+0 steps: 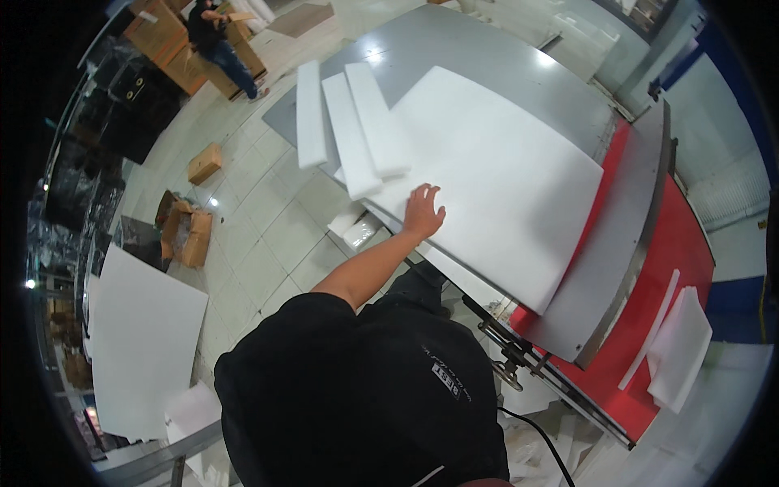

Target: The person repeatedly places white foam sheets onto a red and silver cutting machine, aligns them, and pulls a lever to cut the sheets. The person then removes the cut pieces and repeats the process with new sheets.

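My left hand [423, 213] rests palm down near the front left edge of a large white foam sheet [495, 170]. Its fingers are spread and slightly bent, with nothing held in them. Beyond the hand, to the left, several thick white foam strips [350, 134] lie at the sheet's corner, partly overlapping each other. The foam sheet lies on a grey metal table [454, 40], its right end beside a red strip and a long grey metal bar [621, 252]. My right hand does not show.
Right of the bar, a red bed [604, 388] carries a thin white strip and a folded white foam piece [680, 349]. At the left stand a white panel [146, 341] and an open cardboard box [187, 235]. A person [217, 45] stands far left by stacked cartons [158, 36].
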The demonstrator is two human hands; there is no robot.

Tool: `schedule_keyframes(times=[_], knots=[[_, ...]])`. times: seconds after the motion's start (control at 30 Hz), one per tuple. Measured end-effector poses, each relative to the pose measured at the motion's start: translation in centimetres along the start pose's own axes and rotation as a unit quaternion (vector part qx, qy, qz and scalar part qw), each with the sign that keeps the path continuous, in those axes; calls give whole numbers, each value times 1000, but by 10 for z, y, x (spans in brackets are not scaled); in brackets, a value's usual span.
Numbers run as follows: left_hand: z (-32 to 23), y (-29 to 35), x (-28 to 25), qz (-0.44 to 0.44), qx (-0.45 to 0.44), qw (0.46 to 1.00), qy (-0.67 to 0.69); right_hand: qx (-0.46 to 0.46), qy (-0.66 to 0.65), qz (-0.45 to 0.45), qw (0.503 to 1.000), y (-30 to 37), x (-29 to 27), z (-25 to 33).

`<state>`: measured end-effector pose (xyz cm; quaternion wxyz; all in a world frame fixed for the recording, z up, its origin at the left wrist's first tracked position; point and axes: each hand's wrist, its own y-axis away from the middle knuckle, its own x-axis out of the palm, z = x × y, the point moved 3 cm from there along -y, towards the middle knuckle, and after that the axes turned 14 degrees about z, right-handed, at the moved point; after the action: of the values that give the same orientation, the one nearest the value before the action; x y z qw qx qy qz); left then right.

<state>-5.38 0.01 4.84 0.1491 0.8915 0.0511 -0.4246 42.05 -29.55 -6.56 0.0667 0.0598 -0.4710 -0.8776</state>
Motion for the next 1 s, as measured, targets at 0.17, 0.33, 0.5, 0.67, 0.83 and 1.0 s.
schedule_keyframes(times=[0.17, 0.33, 0.5, 0.67, 0.83, 1.0], knots=[[23, 19, -87, -74, -210, 968, -115, 16, 12, -14, 1000, 4, -3, 4], [106, 14, -111, -6, -195, 977, -87, 27, 22, -28, 999, 10, 0, 16], [116, 1, -140, 17, -51, 981, -187, 41, 21, -58, 997, 22, 9, 22], [114, -24, -130, 108, 82, 915, -380, 45, 23, -75, 996, 30, 20, 29], [134, -65, -143, 134, 50, 925, -353, 30, 13, -98, 995, 37, 30, 26], [207, -97, -192, 110, -68, 931, -340, -18, 17, -81, 996, 29, 40, 14]])
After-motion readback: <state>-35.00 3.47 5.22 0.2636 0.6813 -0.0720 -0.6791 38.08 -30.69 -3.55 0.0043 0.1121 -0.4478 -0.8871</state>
